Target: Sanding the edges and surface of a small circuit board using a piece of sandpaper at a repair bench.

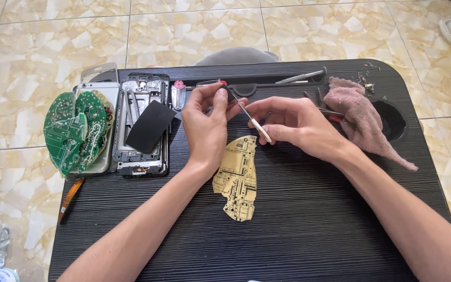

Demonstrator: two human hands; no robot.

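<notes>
Nearest me, on the dark wood-grain desk [298,230], lies a flat, yellowish circuit board [237,177] of irregular outline, bare and untouched, just below the wrists. Above it the two hands meet. The left hand [207,122] is pinched shut, thumb and fingertips closed on something too small to make out. The right hand [293,122] grips a slim tool with a white handle and thin metal shaft [251,117], its tip pointed into the left fingers. By my reckoning, some small part is being worked with that tip; a steady, delicate touch seems called for.

Farther left sit a stripped phone frame with a black rectangular pad [143,125] and a stack of round green circuit boards [71,130]. At the far right, a crumpled mauve cloth [358,117] lies beside a round recess.
</notes>
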